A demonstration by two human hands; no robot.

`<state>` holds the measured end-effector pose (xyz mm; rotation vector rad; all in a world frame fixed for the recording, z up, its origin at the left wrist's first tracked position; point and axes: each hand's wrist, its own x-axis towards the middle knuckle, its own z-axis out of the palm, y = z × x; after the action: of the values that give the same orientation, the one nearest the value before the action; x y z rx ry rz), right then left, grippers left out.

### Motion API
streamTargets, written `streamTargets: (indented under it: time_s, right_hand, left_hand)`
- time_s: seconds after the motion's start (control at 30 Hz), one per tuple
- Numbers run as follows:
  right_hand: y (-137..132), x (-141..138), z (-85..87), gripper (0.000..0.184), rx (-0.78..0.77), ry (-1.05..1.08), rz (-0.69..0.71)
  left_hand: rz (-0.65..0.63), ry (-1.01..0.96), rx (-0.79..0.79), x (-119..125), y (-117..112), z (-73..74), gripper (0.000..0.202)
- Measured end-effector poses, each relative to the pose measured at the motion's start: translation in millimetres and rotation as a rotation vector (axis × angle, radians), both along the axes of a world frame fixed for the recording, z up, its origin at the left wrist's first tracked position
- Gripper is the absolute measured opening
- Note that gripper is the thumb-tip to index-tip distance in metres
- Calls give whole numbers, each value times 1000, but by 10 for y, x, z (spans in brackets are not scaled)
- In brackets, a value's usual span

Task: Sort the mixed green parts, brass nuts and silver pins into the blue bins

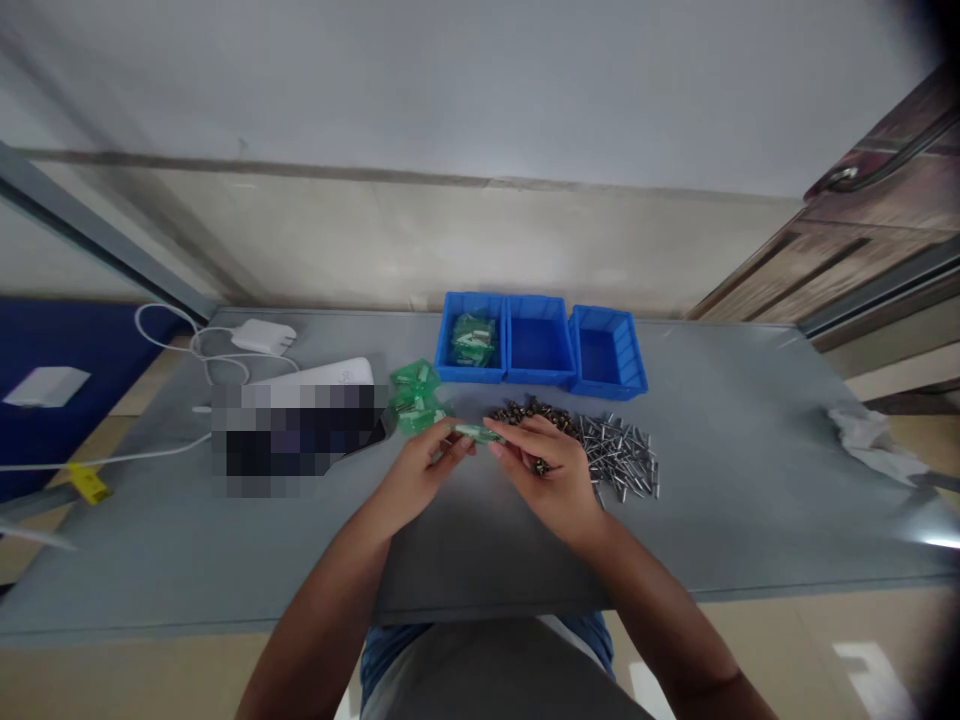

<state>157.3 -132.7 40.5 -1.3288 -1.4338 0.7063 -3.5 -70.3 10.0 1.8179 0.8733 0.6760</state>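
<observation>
1. The left hand (424, 472) is pinching a green piece (476, 432) at one end, fingers clamped together on it.
2. The right hand (546, 470) is gripping the piece's other end between its fingertips, and the piece is hanging between both hands, above the table (480, 560).
3. Green packets (416, 395) are lying in a pile just beyond the left hand, and more are sitting in the leftmost of three blue bins (471, 360).
4. Dark screws (529, 413) are lying heaped just beyond the right hand, touching silver pins (619, 455) on their right.
5. A white charger (262, 337) is resting at the table's far left, and a crumpled cloth (874, 443) is lying at its right edge.
</observation>
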Motion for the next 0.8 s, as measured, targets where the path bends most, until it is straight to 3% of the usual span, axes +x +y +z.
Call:
streamTargets:
  time_s: [0.17, 0.33, 0.4, 0.5, 0.63, 0.7, 0.8]
  right_hand:
    - [48, 44, -65, 15, -165, 132, -112]
    - [73, 70, -47, 27, -474, 369, 94]
    - [42, 60, 29, 29, -427, 356, 45]
    - [17, 49, 236, 27, -228, 272, -142]
    - [232, 56, 490, 24, -77, 191, -286]
    - [430, 64, 489, 23, -81, 137, -250]
    - [640, 61, 313, 25, -122, 59, -240]
  left_hand:
    - [93, 5, 134, -29, -26, 92, 11]
    - [121, -9, 220, -66, -54, 186, 8]
    - [145, 0, 216, -82, -49, 206, 10]
    - [178, 0, 184, -112, -22, 216, 17]
    - [214, 41, 252, -158, 38, 178, 18]
    - [210, 130, 351, -178, 72, 115, 17]
    - [121, 272, 483, -202, 116, -35, 27]
